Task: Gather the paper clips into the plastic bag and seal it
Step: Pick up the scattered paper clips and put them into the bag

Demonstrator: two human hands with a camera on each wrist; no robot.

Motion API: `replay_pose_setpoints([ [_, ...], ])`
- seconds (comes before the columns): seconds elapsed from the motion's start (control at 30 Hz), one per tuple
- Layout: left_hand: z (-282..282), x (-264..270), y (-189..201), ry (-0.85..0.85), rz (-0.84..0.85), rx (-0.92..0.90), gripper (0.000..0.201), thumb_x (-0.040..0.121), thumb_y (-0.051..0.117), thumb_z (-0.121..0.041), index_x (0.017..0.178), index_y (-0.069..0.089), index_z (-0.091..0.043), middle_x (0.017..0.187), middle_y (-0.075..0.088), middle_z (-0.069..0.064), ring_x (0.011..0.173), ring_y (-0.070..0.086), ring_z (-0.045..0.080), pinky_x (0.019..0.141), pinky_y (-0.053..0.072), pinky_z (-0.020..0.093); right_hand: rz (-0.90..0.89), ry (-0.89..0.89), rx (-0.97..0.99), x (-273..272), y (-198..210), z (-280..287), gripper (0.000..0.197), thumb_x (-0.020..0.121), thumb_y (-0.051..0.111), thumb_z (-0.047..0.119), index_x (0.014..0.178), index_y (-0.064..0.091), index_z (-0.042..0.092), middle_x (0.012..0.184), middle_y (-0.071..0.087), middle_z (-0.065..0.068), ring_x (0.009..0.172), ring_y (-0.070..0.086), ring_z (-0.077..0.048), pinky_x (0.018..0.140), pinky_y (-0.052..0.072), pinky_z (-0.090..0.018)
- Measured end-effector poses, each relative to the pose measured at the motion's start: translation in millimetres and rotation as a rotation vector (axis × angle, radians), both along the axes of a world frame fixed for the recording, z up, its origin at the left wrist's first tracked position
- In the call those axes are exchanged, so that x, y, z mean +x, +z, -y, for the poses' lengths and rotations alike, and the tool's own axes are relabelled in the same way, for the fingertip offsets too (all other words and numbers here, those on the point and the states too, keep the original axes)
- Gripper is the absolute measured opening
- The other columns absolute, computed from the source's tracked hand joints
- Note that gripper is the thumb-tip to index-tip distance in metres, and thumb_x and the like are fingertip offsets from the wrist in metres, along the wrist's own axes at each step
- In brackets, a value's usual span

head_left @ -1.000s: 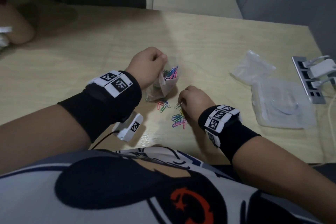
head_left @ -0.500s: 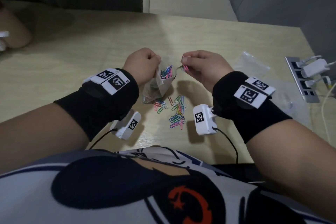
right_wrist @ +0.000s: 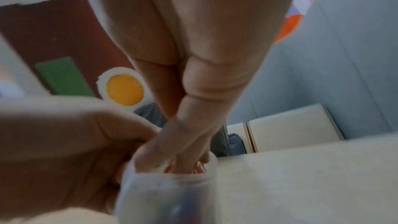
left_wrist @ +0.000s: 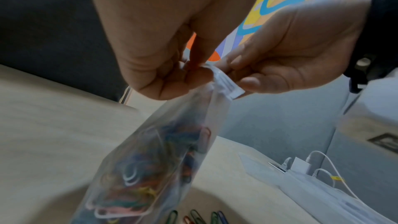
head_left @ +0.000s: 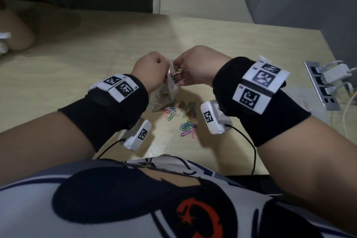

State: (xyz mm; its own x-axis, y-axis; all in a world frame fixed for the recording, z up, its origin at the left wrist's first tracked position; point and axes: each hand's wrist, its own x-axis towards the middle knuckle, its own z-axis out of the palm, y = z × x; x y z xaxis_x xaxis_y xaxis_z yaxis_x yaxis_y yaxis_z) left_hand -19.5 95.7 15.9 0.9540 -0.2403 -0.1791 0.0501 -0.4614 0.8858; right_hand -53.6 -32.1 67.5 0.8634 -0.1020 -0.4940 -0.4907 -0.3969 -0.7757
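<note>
My left hand point(head_left: 154, 69) pinches the top rim of a small clear plastic bag point(head_left: 163, 94) and holds it just above the wooden table point(head_left: 96, 75). The bag point(left_wrist: 150, 159) hangs down part full of coloured paper clips. My right hand point(head_left: 193, 67) pinches a few paper clips point(head_left: 176, 73) at the bag's mouth. In the right wrist view its fingertips point(right_wrist: 187, 161) reach into the open rim of the bag point(right_wrist: 172, 192). Several loose clips point(head_left: 187, 120) lie on the table below both hands.
A silver power strip point(head_left: 320, 87) with white chargers and cables lies at the table's right edge. Another person's arm point(head_left: 17, 35) rests at the far left. A pale chair point(head_left: 202, 6) stands behind the table. My wrist cameras hang under both wrists.
My right hand lifted from the loose pile on the table with clips in its fingers and moved up and left to the bag's mouth. The left hand kept holding the bag.
</note>
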Motion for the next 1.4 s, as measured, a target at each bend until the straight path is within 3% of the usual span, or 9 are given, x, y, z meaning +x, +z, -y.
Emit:
replay_pose_setpoints([
  [0.13, -1, 0, -1, 0.018, -0.005, -0.012, 0.021, 0.090, 0.045, -0.024, 0.070, 0.053, -0.022, 0.063, 0.061, 0.002, 0.069, 0.060, 0.025, 0.076, 0.053, 0.046, 0.093, 0.117, -0.292, -1, 1, -5, 0.032, 0.088, 0.051, -0.006, 0.116, 0.064, 0.006, 0.106, 0.070, -0.012, 0.089, 0.072, -0.024, 0.081, 0.059, -0.038],
  [0.33, -7, 5, -5, 0.064, 0.015, -0.009, 0.018, 0.086, 0.044, -0.029, 0.072, 0.053, -0.023, 0.068, 0.058, 0.001, 0.072, 0.057, 0.026, 0.074, 0.052, 0.043, 0.305, -0.047, -0.275, -7, -12, 3, 0.011, 0.088, 0.059, 0.012, 0.094, 0.064, 0.020, 0.079, 0.066, 0.004, 0.075, 0.069, -0.016, 0.060, 0.052, -0.025],
  [0.43, -11, 9, -7, 0.124, 0.022, -0.009, 0.017, 0.089, 0.043, -0.028, 0.078, 0.055, -0.021, 0.072, 0.056, -0.002, 0.074, 0.054, 0.025, 0.072, 0.049, 0.041, 0.183, -0.098, -0.235, -15, -27, 12, 0.007, 0.089, 0.060, 0.020, 0.095, 0.063, 0.018, 0.080, 0.065, 0.004, 0.077, 0.068, -0.017, 0.066, 0.053, -0.030],
  [0.53, -15, 14, -9, 0.174, 0.052, -0.009, 0.020, 0.090, 0.043, -0.025, 0.093, 0.060, -0.014, 0.085, 0.059, 0.000, 0.083, 0.054, 0.022, 0.079, 0.047, 0.036, -0.121, 0.047, -0.355, -32, -51, 19, 0.035, 0.081, 0.070, 0.034, 0.107, 0.058, 0.014, 0.098, 0.068, -0.004, 0.086, 0.069, -0.024, 0.080, 0.058, -0.040],
  [0.63, -17, 18, -10, 0.184, 0.078, 0.004, 0.022, 0.092, 0.043, -0.023, 0.096, 0.061, -0.013, 0.092, 0.059, 0.002, 0.086, 0.054, 0.021, 0.083, 0.046, 0.034, -0.406, 0.304, -0.725, -56, -74, 12, 0.090, 0.046, 0.085, 0.052, 0.115, 0.042, 0.014, 0.102, 0.054, -0.007, 0.088, 0.063, -0.029, 0.078, 0.057, -0.045],
  [0.7, -17, 19, -11, 0.183, 0.082, 0.017, 0.021, 0.092, 0.042, -0.023, 0.095, 0.061, -0.013, 0.092, 0.059, 0.002, 0.086, 0.054, 0.020, 0.081, 0.046, 0.033, -0.453, 0.313, -0.786, -68, -89, 2, 0.108, 0.036, 0.088, 0.051, 0.122, 0.032, 0.019, 0.112, 0.040, -0.009, 0.096, 0.058, -0.036, 0.082, 0.053, -0.049],
  [1.0, -10, 15, -12, 0.162, 0.072, 0.028, 0.024, 0.092, 0.043, -0.025, 0.097, 0.062, -0.011, 0.102, 0.064, 0.010, 0.095, 0.058, 0.026, 0.084, 0.046, 0.034, -0.243, 0.197, -0.648, -67, -108, -4, 0.088, 0.057, 0.087, 0.029, 0.126, 0.035, 0.010, 0.123, 0.030, -0.010, 0.085, 0.051, -0.027, 0.070, 0.047, -0.032],
  [1.2, -7, 11, -13, 0.131, 0.066, 0.018, 0.024, 0.093, 0.043, -0.025, 0.098, 0.062, -0.011, 0.103, 0.064, 0.012, 0.098, 0.059, 0.029, 0.082, 0.046, 0.034, -0.102, 0.301, -0.598, -66, -109, 7, 0.097, 0.061, 0.086, 0.034, 0.140, 0.033, 0.015, 0.132, 0.029, -0.009, 0.106, 0.055, -0.029, 0.092, 0.049, -0.033],
  [1.4, -7, 9, -14, 0.122, 0.072, 0.028, 0.021, 0.092, 0.044, -0.025, 0.093, 0.061, -0.013, 0.092, 0.060, 0.004, 0.089, 0.057, 0.023, 0.079, 0.045, 0.032, 0.011, 0.379, -0.579, -66, -114, 12, 0.059, 0.074, 0.077, 0.028, 0.126, 0.052, 0.019, 0.119, 0.040, -0.007, 0.099, 0.055, -0.026, 0.089, 0.046, -0.028],
])
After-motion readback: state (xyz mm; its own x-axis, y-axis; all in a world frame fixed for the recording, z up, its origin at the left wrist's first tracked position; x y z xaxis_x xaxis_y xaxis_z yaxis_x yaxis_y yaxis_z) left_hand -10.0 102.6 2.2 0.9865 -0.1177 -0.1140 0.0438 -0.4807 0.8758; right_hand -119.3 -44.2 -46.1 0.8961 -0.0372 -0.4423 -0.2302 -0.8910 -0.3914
